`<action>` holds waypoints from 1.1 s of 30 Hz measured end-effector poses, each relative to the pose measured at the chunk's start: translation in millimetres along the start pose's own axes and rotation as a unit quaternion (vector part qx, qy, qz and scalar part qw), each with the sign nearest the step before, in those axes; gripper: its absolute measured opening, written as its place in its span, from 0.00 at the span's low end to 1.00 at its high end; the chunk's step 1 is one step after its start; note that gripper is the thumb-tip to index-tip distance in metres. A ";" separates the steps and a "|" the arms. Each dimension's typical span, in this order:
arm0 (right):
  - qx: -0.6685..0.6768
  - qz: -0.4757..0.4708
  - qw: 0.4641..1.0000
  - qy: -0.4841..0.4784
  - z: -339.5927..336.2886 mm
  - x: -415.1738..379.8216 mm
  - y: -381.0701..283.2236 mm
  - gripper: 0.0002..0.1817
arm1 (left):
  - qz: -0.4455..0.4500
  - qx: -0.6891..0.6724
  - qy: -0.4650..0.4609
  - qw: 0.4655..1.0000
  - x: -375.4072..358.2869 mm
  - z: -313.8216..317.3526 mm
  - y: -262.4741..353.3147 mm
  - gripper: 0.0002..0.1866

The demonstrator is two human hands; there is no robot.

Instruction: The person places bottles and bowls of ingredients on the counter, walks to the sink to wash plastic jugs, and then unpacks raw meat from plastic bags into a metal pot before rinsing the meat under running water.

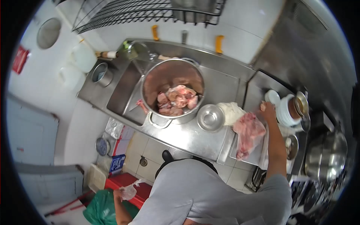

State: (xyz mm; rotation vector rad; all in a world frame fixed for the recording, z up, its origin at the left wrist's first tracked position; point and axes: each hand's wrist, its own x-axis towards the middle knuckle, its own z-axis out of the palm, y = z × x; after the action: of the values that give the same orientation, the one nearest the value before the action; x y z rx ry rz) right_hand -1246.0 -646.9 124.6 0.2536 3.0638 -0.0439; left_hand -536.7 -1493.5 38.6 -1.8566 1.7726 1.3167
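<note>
My right hand reaches over the right counter beside a white bowl; its fingers are bent, and what they hold is too small to make out. A large piece of raw meat lies just left of my right forearm. My left hand is low on the left, closed on a clear plastic bag above a green bag. Several pieces of raw meat lie in the big metal pot on the sink's drainboard. A small metal bowl and a white cloth sit between pot and meat.
The sink basin is left of the pot, with a metal cup at its far left. Stacked white dishes and a large metal pot stand right. A wire rack hangs above; a red box is below.
</note>
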 end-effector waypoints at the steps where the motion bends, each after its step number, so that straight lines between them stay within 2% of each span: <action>1: 0.031 0.024 0.999 0.016 -16.5 -12.7 -7.8 0.34 | 0.005 0.056 0.022 0.998 0.6 -3.2 3.5 0.14; 2: 0.031 0.026 0.999 0.020 -28.5 -16.8 -16.0 0.33 | 0.006 0.112 0.042 0.993 -15.0 -2.1 5.8 0.13; 3: 0.027 0.027 0.999 0.021 -28.9 -20.4 -23.1 0.32 | 0.093 0.300 0.056 0.948 -13.0 -4.5 -22.9 0.14; 4: -0.029 0.003 0.999 0.017 -11.7 -14.6 -18.8 0.32 | 0.172 0.475 0.059 0.861 -6.6 -3.3 -32.0 0.17; 6: -0.089 -0.027 0.995 0.020 9.9 5.6 -2.7 0.32 | 0.168 0.542 0.043 0.823 -14.6 -0.3 -50.4 0.20; 7: -0.092 -0.032 0.995 0.020 16.5 10.6 -1.1 0.33 | 0.164 0.545 0.084 0.818 -22.1 16.8 -54.4 0.21; 8: -0.067 0.013 0.998 0.001 -4.2 -2.4 -18.6 0.23 | 0.185 0.542 0.080 0.816 -13.6 8.0 -92.8 0.17; 9: -0.043 0.069 0.996 0.031 5.6 2.9 -13.6 0.30 | 0.188 0.504 0.103 0.837 -19.2 16.6 -112.3 0.18; 10: -0.039 0.052 0.997 0.038 -1.5 -3.9 -16.4 0.38 | 0.116 0.399 0.118 0.902 -44.0 28.4 -108.7 0.19; 11: -0.031 0.063 0.996 0.062 8.5 0.0 -13.8 0.40 | 0.071 0.351 0.120 0.926 -54.1 34.8 -116.7 0.20; 12: -0.037 0.056 0.996 0.055 5.6 -3.3 -17.4 0.41 | 0.084 0.340 0.179 0.919 -67.1 43.2 -129.2 0.21; 13: -0.025 0.054 0.997 0.053 0.2 -6.7 -22.7 0.40 | 0.094 0.329 0.195 0.919 -65.8 44.1 -147.0 0.22; 14: -0.012 0.060 0.997 0.053 -5.3 -6.3 -31.0 0.38 | 0.042 0.323 0.147 0.934 -82.2 42.9 -140.1 0.22; 16: 0.123 -0.021 0.991 0.057 -24.4 -8.6 -53.7 0.34 | -0.018 0.209 0.134 0.969 -123.4 44.2 -132.2 0.24; 17: 0.190 -0.053 0.979 0.060 -38.2 -11.6 -60.2 0.32 | -0.024 0.199 0.157 0.967 -127.9 43.6 -148.5 0.25; 18: 0.220 -0.136 0.958 0.121 -54.2 -12.2 -73.8 0.30 | -0.030 0.189 0.179 0.965 -130.3 46.7 -169.3 0.25; 20: 0.276 -0.299 0.884 0.231 -90.5 -15.8 -122.4 0.25 | -0.056 0.168 0.201 0.963 -143.6 50.0 -205.8 0.26; 22: 0.428 -0.341 0.832 0.089 -148.8 -59.2 -191.9 0.22 | -0.085 0.150 0.200 0.964 -157.4 43.6 -227.4 0.26; 24: 0.357 -0.421 0.804 0.222 -183.6 -88.9 -252.3 0.22 | -0.115 0.191 0.179 0.958 -162.2 39.1 -260.4 0.26; 26: 0.356 -0.468 0.774 0.233 -203.0 -103.5 -300.3 0.25 | -0.125 0.195 0.178 0.957 -179.2 47.9 -297.1 0.26; 28: 0.423 -0.480 0.741 0.205 -199.9 -99.3 -339.6 0.28 | -0.113 0.168 0.200 0.959 -197.7 55.2 -329.3 0.25; 30: 0.439 -0.485 0.724 0.218 -197.4 -106.9 -373.0 0.30 | -0.135 0.186 0.166 0.959 -211.5 74.8 -376.4 0.24; 32: 0.410 -0.481 0.721 0.286 -199.7 -121.6 -400.3 0.30 | -0.139 0.208 0.140 0.958 -216.1 97.4 -417.5 0.24; 33: 0.425 -0.475 0.725 0.261 -199.5 -126.3 -407.8 0.30 | -0.134 0.222 0.129 0.957 -219.3 111.4 -437.1 0.24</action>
State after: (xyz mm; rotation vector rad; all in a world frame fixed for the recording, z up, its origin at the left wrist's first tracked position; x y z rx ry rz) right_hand -1201.9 -1062.9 341.6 -1.5229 2.9469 -1.6484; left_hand -159.6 -1170.5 -32.3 -1.9720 1.6759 0.5423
